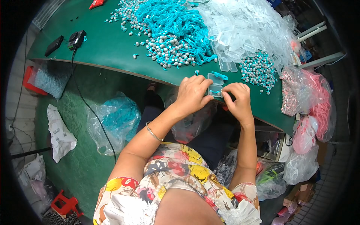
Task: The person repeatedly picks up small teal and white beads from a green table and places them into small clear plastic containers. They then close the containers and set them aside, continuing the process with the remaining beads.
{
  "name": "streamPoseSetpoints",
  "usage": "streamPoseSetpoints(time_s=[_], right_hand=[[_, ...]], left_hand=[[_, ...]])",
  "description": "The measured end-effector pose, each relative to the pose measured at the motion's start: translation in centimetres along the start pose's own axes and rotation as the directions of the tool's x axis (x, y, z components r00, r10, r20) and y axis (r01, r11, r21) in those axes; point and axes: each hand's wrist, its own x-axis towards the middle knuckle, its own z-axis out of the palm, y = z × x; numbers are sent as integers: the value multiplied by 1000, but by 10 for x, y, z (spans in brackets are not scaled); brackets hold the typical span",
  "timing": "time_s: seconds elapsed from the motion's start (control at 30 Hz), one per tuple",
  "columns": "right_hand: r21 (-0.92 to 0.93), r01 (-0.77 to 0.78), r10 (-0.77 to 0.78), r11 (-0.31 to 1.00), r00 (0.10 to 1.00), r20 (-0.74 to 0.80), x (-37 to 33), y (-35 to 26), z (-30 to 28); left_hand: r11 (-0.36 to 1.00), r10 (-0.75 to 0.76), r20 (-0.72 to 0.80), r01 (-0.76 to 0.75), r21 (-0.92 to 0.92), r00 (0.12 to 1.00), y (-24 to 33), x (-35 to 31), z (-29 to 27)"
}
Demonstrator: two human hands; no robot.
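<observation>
Between my hands, at the table's near edge, is a small clear plastic case (215, 80), its lid folded back. Inside its lower half lies a teal-and-grey piece (215, 91). My left hand (190, 95) grips the case's left side, with the thumb at the lower corner. The fingers of my right hand (238, 101) are pinched at its right side; whether they also hold a piece is hidden. A teal cord bundle (220, 76) lies just beyond the lid. One loose grey-and-teal plug (197, 72) rests by my left fingers.
On the green table (108, 48) are heaps of teal cords (168, 17), grey-and-teal plugs (258, 69) and clear cases (243, 26). A black device (77, 39) trails a cable to the floor. Bags of pink cords (318, 101) hang at the right. A bag of teal material (116, 118) stands on the floor.
</observation>
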Motion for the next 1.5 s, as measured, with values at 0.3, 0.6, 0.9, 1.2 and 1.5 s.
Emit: streamPoseSetpoints(time_s=[0.3,0.6,0.9,1.2,1.5], right_hand=[[-178,-79,71,981,996,-51,25,18,26],[293,-152,183,944,980,-81,22,16,18],[336,-136,100,932,987,122,13,18,11],[300,-28,22,954,999,24,11,16,21],[242,-55,52,969,998,19,1,28,11]], left_hand=[[1000,-8,7,8,2,1000,0,0,0],[1000,-11,6,10,8,1000,1,-1,-1],[1000,-7,7,7,-2,1000,0,0,0],[1000,3,6,-3,-9,1000,-2,1,0],[1000,3,-1,-3,-11,1000,0,0,0]])
